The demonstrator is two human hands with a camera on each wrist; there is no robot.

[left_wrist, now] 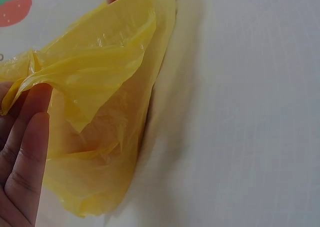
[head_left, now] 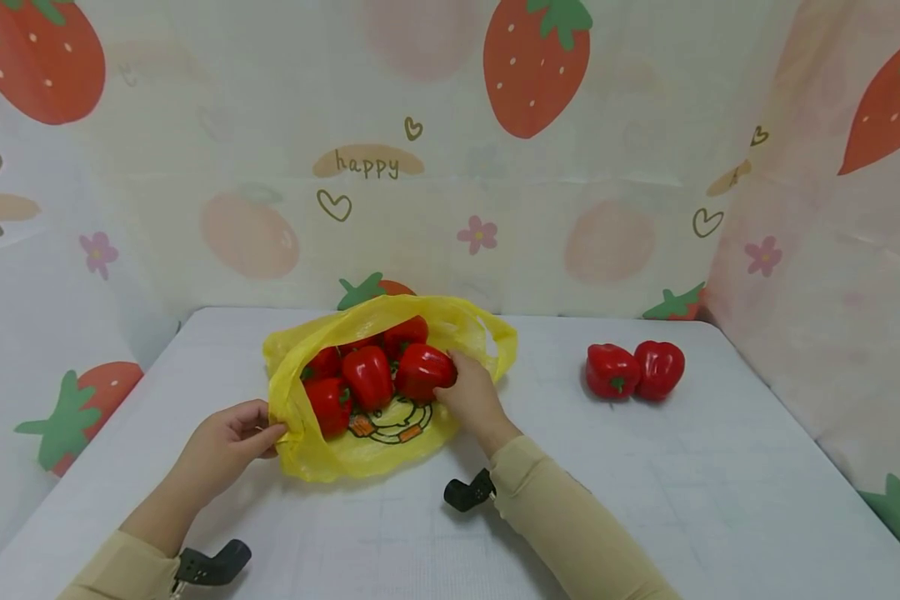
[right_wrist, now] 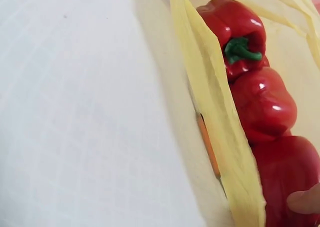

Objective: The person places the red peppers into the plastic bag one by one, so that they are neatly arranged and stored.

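Note:
A yellow plastic bag (head_left: 322,463) lies on its side, its mouth toward me and several red bell peppers inside. My left hand (head_left: 221,450) pinches the left edge of the bag's mouth between thumb and fingers. In the left wrist view, the thin film (left_wrist: 100,102) bunches at those fingertips. At the mouth's right side, my right hand (head_left: 477,402) grips one red bell pepper (head_left: 423,372) by its right end. The right wrist view has a fingertip (right_wrist: 304,201) pressed on that pepper, beside two more in a row, the farthest with a green stem (right_wrist: 242,49).
Two red bell peppers (head_left: 613,372) lie side by side on the white tabletop (head_left: 645,483), right of the bag. A strawberry-print cloth (head_left: 420,242) walls in the back and sides. Each wrist wears a black camera mount (head_left: 213,565).

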